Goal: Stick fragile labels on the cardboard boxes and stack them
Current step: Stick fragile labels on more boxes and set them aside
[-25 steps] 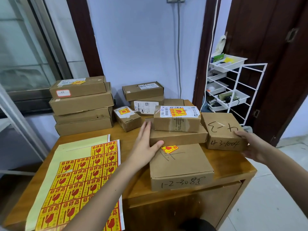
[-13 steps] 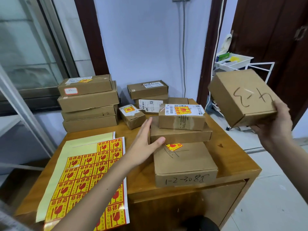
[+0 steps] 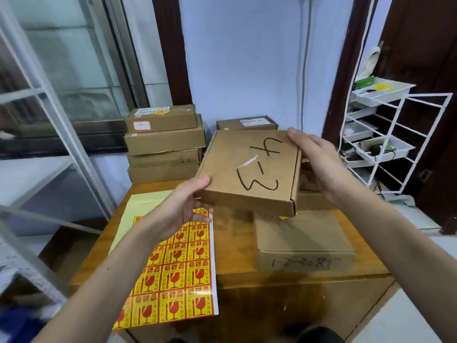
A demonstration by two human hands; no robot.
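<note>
A flat cardboard box marked "4-3" [image 3: 249, 169] hangs tilted in the air over the middle of the wooden table [image 3: 235, 246]. My left hand [image 3: 183, 206] grips its near left corner, thumb on top. My right hand [image 3: 319, 159] holds its far right edge. A sheet of yellow-and-red fragile labels [image 3: 173, 271] lies on the table's left half, partly under my left hand. Below the held box, a box marked "1-2-3088" [image 3: 304, 241] sits at the table's front right. The boxes behind it are mostly hidden.
Several flat boxes [image 3: 163, 144] are stacked at the back left of the table, the top one bearing a label. Another box [image 3: 247, 123] peeks out behind the held one. A white wire rack with trays [image 3: 385, 139] stands at the right. A metal frame [image 3: 61, 134] stands at the left.
My right hand carried the "4-3" box from the table's right side up and over to the middle. My left hand left the stacked boxes and took the box's near corner.
</note>
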